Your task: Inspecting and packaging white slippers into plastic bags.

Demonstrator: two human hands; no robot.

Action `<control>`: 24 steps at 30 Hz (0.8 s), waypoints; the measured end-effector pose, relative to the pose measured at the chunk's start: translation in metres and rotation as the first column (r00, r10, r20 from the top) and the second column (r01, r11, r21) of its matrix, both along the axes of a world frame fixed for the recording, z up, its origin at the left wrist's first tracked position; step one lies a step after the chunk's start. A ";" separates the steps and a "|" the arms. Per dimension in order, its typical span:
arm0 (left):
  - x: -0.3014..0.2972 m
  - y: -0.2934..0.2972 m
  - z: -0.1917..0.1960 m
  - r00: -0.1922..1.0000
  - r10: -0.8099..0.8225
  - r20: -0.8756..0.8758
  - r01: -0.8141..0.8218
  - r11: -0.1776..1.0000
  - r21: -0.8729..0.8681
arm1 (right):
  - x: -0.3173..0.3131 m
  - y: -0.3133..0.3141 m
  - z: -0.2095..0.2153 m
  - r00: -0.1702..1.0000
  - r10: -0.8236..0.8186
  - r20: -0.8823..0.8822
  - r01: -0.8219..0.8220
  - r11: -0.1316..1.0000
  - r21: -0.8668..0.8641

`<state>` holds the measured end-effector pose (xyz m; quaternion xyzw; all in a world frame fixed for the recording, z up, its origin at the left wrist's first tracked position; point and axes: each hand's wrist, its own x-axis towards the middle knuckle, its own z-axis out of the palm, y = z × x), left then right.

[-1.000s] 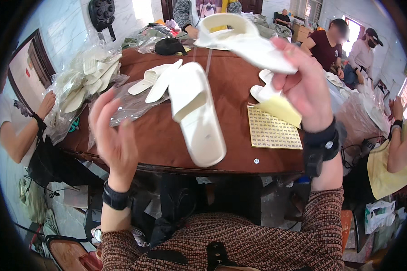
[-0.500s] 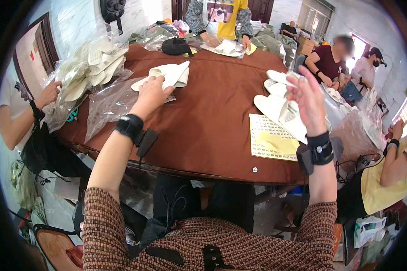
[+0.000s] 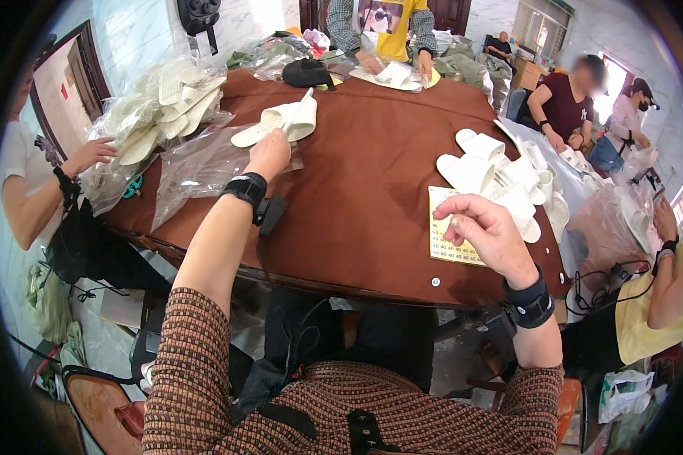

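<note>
At the far left of the table, my left hand [image 3: 271, 154] is closed on the near edge of a white slipper [image 3: 275, 121] with a wide strap. It is one of a pair; the other is tipped up on its side against it. My right hand [image 3: 484, 233] is raised over a yellow-backed sticker sheet [image 3: 442, 244], fingers curled and thumb close to the index finger. Whatever may be between those fingertips is too small to make out. Just beyond that hand lies a pile of white slippers [image 3: 467, 173].
A clear plastic bag [image 3: 197, 178] lies left of the pair, near bagged slippers [image 3: 178, 110] and teal scissors [image 3: 133, 186]. A round sticker [image 3: 435, 282] is by the brown table's [image 3: 357, 197] front edge. Co-workers sit or stand on the left, far and right sides.
My right hand has come down and nearer from above the slipper pile to the sticker sheet, its fingers curling. My left hand has turned and drawn slightly nearer, now gripping the slipper's edge.
</note>
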<state>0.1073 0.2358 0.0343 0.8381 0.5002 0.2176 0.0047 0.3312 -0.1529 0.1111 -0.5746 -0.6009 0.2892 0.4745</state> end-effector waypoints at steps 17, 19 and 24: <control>-0.033 -0.009 0.056 0.043 0.048 0.998 0.540 0.839 -0.064 | -0.010 0.001 -0.013 0.999 0.047 -0.020 -0.048 0.996 -0.081; -0.027 -0.028 0.075 -0.057 0.055 0.997 0.566 0.824 -0.013 | -0.008 0.001 -0.015 0.999 0.044 -0.032 -0.047 0.995 -0.085; -0.036 -0.079 0.103 -0.080 0.013 0.997 0.638 0.769 0.041 | -0.011 0.006 -0.020 0.999 0.036 -0.036 -0.036 0.999 -0.004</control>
